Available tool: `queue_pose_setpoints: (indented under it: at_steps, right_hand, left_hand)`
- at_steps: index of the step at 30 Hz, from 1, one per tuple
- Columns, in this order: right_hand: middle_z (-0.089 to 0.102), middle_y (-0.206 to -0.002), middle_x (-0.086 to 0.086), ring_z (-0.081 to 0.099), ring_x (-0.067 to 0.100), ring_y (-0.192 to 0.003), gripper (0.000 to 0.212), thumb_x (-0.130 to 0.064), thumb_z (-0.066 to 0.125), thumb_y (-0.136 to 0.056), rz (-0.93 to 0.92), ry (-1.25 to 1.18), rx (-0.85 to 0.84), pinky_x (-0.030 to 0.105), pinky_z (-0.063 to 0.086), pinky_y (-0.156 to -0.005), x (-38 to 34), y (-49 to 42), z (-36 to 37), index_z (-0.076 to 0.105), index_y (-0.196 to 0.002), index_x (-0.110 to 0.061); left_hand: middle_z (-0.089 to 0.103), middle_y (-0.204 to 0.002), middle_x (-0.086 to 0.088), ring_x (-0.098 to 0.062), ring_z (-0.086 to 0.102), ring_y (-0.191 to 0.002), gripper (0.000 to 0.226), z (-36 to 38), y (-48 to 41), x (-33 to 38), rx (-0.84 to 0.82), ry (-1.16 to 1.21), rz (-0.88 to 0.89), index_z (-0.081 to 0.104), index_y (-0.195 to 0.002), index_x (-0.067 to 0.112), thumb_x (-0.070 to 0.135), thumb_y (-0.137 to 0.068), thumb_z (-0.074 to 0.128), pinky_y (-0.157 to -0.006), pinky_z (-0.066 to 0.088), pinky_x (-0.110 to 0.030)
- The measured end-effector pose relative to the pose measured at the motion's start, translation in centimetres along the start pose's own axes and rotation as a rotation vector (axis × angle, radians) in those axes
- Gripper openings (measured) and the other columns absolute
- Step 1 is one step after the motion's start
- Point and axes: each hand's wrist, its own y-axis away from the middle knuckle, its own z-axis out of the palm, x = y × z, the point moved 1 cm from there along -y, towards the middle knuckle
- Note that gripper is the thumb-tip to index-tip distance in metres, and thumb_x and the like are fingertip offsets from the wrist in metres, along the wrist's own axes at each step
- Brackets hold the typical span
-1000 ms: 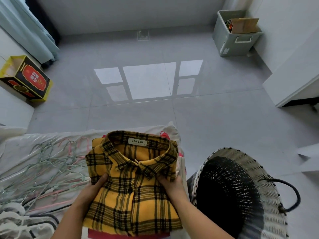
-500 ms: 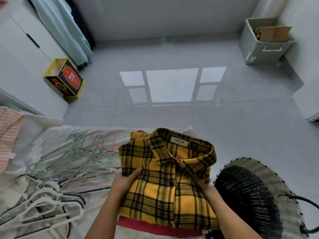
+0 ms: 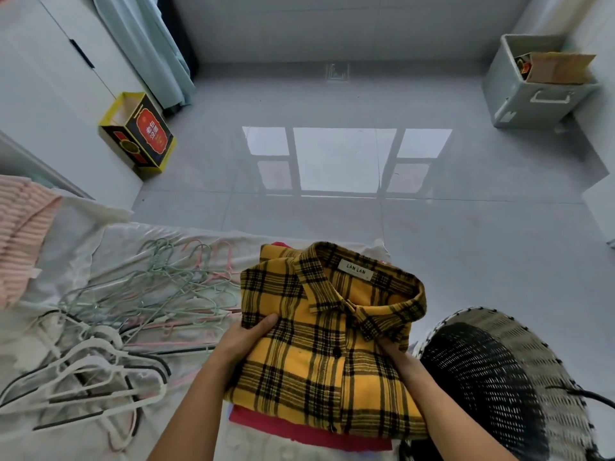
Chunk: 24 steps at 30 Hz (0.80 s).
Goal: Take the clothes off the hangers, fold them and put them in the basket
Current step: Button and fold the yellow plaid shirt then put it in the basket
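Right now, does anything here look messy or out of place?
Only the hangers, tangled in a loose heap on the white sheet left of the neatly folded yellow plaid shirt. Nothing looks spilled or damaged.

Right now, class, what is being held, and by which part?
The folded yellow plaid shirt: left hand grips its left edge, right hand its right edge below the collar.

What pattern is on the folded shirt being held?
Yellow and black plaid on the shirt, seen in the head view.

Glossy grey tiled floor (image 3: 332,104) fills the frame, a window's reflection (image 3: 346,161) bright at centre. White cabinet (image 3: 50,78) and pale curtain (image 3: 149,44) upper left.
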Motion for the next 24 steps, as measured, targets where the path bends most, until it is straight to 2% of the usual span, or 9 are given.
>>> queue_pose_setpoints:
  at_steps: [3,6,8,10,14,18,19,22,24]
  right_hand:
    - [0.051,-0.132,0.023,0.049,0.035,-0.123,0.068,-0.047,0.057,-0.087,0.054,0.072,0.068,0.035,0.039,-0.098,-0.1,0.4,-0.5,0.048,-0.129,0.006]
    - [0.050,-0.136,0.018,0.048,0.032,-0.124,0.119,-0.083,0.063,-0.047,0.019,0.090,0.054,0.038,0.037,-0.105,1.0,-0.9,-0.9,0.048,-0.133,-0.002]
    - [0.045,-0.141,0.020,0.045,0.033,-0.127,0.086,-0.058,0.065,-0.075,0.004,0.044,0.025,0.038,0.034,-0.104,-0.1,1.2,-0.5,0.044,-0.136,-0.002]
    - [0.045,-0.141,0.019,0.045,0.032,-0.126,0.076,-0.051,0.064,-0.082,-0.047,0.042,0.016,0.036,0.034,-0.101,-1.1,2.2,-0.2,0.041,-0.138,-0.004]
    - [0.055,-0.130,0.016,0.054,0.030,-0.114,0.067,-0.044,0.064,-0.083,-0.127,-0.041,-0.006,0.034,0.041,-0.093,-1.4,2.4,1.3,0.045,-0.137,-0.009]
    - [0.052,-0.134,0.008,0.051,0.030,-0.119,0.120,-0.079,0.070,-0.043,-0.218,-0.065,0.101,0.043,0.041,-0.101,-0.7,1.5,2.9,0.038,-0.141,-0.017]
    - [0.048,-0.136,0.008,0.047,0.032,-0.124,0.117,-0.075,0.072,-0.049,-0.219,-0.060,0.095,0.045,0.038,-0.104,-0.9,1.9,3.6,0.033,-0.143,-0.017]
    - [0.033,-0.146,0.015,0.033,0.036,-0.134,0.095,-0.057,0.060,-0.080,-0.172,0.007,0.139,0.046,0.029,-0.110,-1.3,2.6,5.1,0.011,-0.147,-0.010]
    - [0.024,-0.151,0.015,0.024,0.035,-0.139,0.097,-0.063,0.050,-0.082,-0.147,0.117,0.182,0.046,0.023,-0.112,-1.3,2.2,6.3,0.003,-0.147,-0.009]
  left_hand:
    - [0.059,-0.089,0.007,-0.009,0.055,-0.079,0.062,0.6,0.6,0.4,0.070,0.021,0.011,0.055,-0.123,0.013,0.043,-0.072,0.075,-0.065,0.042,-0.022]
    - [0.068,-0.091,-0.001,-0.019,0.064,-0.087,0.083,0.3,1.7,0.3,-0.033,0.135,-0.063,0.060,-0.109,0.014,0.055,-0.042,0.087,-0.070,0.049,-0.029]
    - [0.072,-0.095,-0.009,-0.027,0.066,-0.092,0.101,-0.5,2.1,-0.4,-0.052,0.185,-0.133,0.063,-0.101,0.012,0.065,-0.018,0.085,-0.084,0.052,-0.037]
    - [0.070,-0.100,-0.010,-0.028,0.065,-0.095,0.106,-1.3,1.8,-1.4,0.005,0.220,-0.119,0.062,-0.111,0.010,0.067,-0.024,0.084,-0.090,0.050,-0.040]
    - [0.067,-0.097,-0.003,-0.024,0.063,-0.091,0.111,-1.8,1.1,-2.2,0.070,0.214,-0.069,0.060,-0.106,0.018,0.071,-0.011,0.080,-0.075,0.050,-0.033]
    - [0.065,-0.107,-0.010,-0.027,0.061,-0.096,0.120,-1.8,-0.2,-2.4,0.057,0.198,-0.085,0.057,-0.118,0.012,0.069,-0.014,0.080,-0.087,0.049,-0.038]
    - [0.064,-0.111,-0.012,-0.028,0.060,-0.099,0.121,-1.7,-0.5,-2.5,0.060,0.197,-0.079,0.056,-0.119,0.012,0.070,-0.015,0.080,-0.089,0.048,-0.038]
    - [0.054,-0.130,-0.018,-0.034,0.051,-0.118,0.076,-1.2,-1.3,-2.6,0.067,0.185,-0.076,0.046,-0.134,0.005,0.048,-0.076,0.071,-0.099,0.039,-0.039]
    - [0.051,-0.133,-0.021,-0.037,0.048,-0.122,0.057,-1.6,-2.6,-3.4,0.099,0.148,-0.110,0.043,-0.136,0.000,0.033,-0.091,0.055,-0.097,0.036,-0.040]
